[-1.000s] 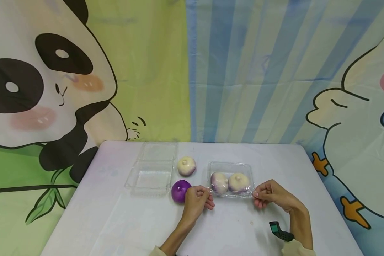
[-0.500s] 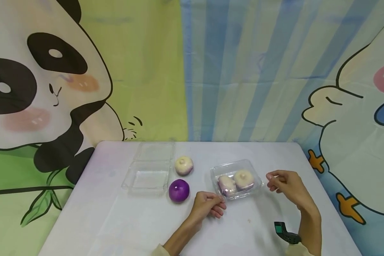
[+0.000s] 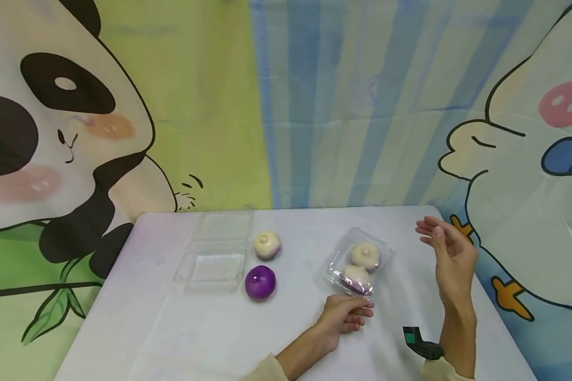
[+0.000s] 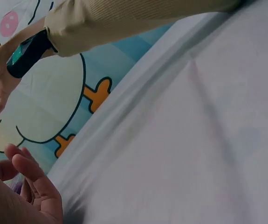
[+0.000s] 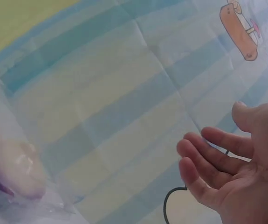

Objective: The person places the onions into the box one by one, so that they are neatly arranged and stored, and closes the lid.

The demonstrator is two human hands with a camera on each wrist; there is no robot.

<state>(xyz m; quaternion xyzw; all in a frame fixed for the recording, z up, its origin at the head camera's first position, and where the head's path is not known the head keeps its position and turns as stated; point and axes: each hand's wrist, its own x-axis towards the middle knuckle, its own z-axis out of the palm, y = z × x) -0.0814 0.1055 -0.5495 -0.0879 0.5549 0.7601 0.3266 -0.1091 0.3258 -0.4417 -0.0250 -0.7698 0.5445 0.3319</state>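
My left hand [image 3: 345, 316] pinches the near corner of a shut clear plastic clamshell box [image 3: 339, 254]. The box sits turned at an angle on the table. Through its lid show two cream-and-purple onions [image 3: 365, 256]. To the right of the box, my right hand [image 3: 453, 259] is raised with its fingers extended and holds nothing. In the right wrist view its palm [image 5: 255, 182] is visible, apart from the box at the left edge. The left wrist view shows my left hand's curled fingers [image 4: 36, 186], but not the box corner.
A second clear clamshell box [image 3: 219, 264] lies unfolded at the left of the white table [image 3: 195, 328]. Beside it are a cream-coloured onion [image 3: 267, 245] and a deep purple onion [image 3: 260, 282]. A cartoon-printed curtain [image 3: 324, 106] hangs behind the table.
My left hand has moved right, swinging the box's corner round so that the box is turned. My right hand has let go of the box and risen away to the right, its fingers spread.
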